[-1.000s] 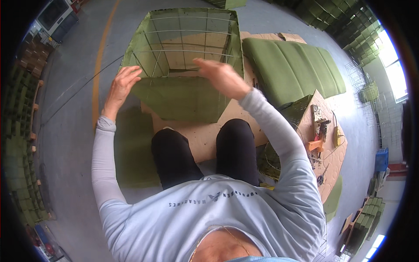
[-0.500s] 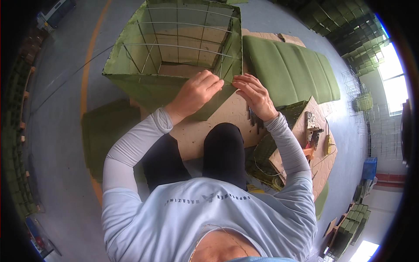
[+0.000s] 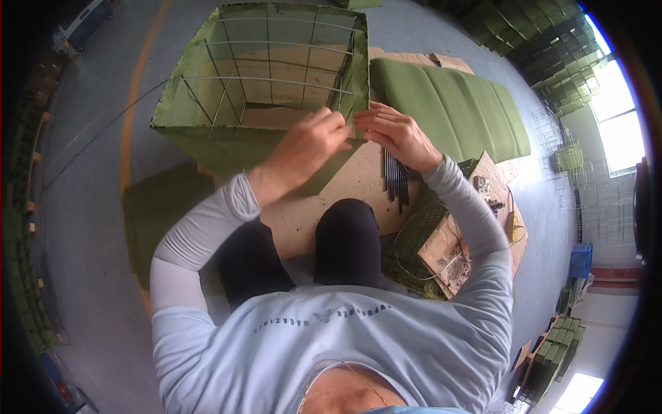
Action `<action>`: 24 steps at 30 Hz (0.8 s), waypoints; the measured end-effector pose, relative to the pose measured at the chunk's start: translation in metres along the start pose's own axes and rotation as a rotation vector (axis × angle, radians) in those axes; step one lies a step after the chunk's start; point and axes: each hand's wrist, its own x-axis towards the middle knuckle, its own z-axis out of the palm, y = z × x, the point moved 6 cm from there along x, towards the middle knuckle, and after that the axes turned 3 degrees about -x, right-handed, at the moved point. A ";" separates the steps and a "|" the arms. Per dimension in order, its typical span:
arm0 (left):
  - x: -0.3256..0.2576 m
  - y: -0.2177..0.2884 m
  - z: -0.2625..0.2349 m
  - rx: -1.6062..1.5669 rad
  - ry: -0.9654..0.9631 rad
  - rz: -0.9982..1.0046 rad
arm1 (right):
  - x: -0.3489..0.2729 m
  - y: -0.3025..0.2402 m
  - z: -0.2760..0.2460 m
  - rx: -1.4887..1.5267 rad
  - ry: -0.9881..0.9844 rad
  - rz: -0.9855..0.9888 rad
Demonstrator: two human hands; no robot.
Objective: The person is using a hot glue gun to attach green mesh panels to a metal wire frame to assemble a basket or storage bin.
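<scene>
A box-shaped wire frame (image 3: 269, 47) covered in green fabric (image 3: 255, 141) stands in front of my knees, its open side facing up. Both my hands meet at its near right corner. The curled fingers of my left hand (image 3: 303, 148) are closed at the fabric edge; what sits between the fingertips is hidden and slightly blurred. My right hand (image 3: 400, 134) pinches the green fabric at the same corner, fingertips almost touching the left ones. Thin metal wires cross the box opening just beyond my hands.
Brown cardboard (image 3: 296, 224) lies under the box. A folded green fabric panel (image 3: 448, 107) rests at the right. Black rods (image 3: 394, 181) lie beside my right hand. Closer to me is a dark crate (image 3: 414, 255) with a board and tools on top. Another green piece (image 3: 162, 210) lies left.
My right forearm has swung outward to the right, and its fingertips have come closer to the left ones. More of the black rods shows. The whole view has shifted slightly.
</scene>
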 end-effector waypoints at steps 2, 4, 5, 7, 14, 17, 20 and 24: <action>-0.003 0.005 0.008 -0.007 0.058 -0.037 | -0.009 -0.006 0.002 -0.032 -0.015 0.011; -0.004 0.006 0.023 0.014 0.014 -0.067 | -0.015 -0.010 0.012 -0.130 -0.053 -0.013; -0.002 0.003 0.026 -0.023 0.040 -0.073 | -0.014 -0.012 0.013 -0.215 -0.083 -0.104; 0.001 -0.002 0.031 -0.026 0.025 -0.050 | -0.009 -0.007 0.015 -0.199 -0.098 -0.124; -0.011 -0.018 0.014 -0.274 -0.090 0.003 | 0.002 -0.008 0.030 -0.086 -0.173 -0.219; -0.018 -0.014 0.016 -0.283 -0.129 0.000 | 0.004 -0.013 0.042 0.040 -0.234 -0.216; -0.017 -0.012 0.015 -0.262 -0.122 0.000 | 0.008 -0.006 0.054 -0.044 -0.435 -0.134; -0.015 -0.005 0.000 -0.212 -0.042 -0.048 | 0.006 0.028 0.034 0.205 -0.367 0.442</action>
